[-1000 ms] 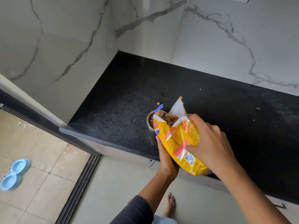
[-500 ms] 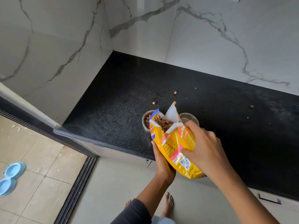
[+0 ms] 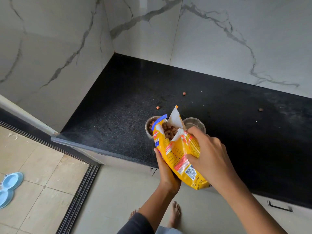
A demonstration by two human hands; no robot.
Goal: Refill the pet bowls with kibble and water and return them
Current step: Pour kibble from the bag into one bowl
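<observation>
Black counter (image 3: 219, 105), frame centre: two steel bowls (image 3: 149, 126) (image 3: 194, 123) side by side near its front edge; three stray kibbles (image 3: 184, 93) (image 3: 158, 107) (image 3: 261, 109) behind them.

The yellow kibble bag (image 3: 179, 154) hides part of both steel bowls (image 3: 196, 123); the blue double bowl (image 3: 9, 186) is cut by the left edge.

Both bare forearms rise from the bottom of the frame toward its centre. The left hand (image 3: 166, 173) cups upward, palm turned right, fingers curled. The right hand (image 3: 208, 155) sits just right of it, knuckles up, fingers and thumb pinched closed
</observation>
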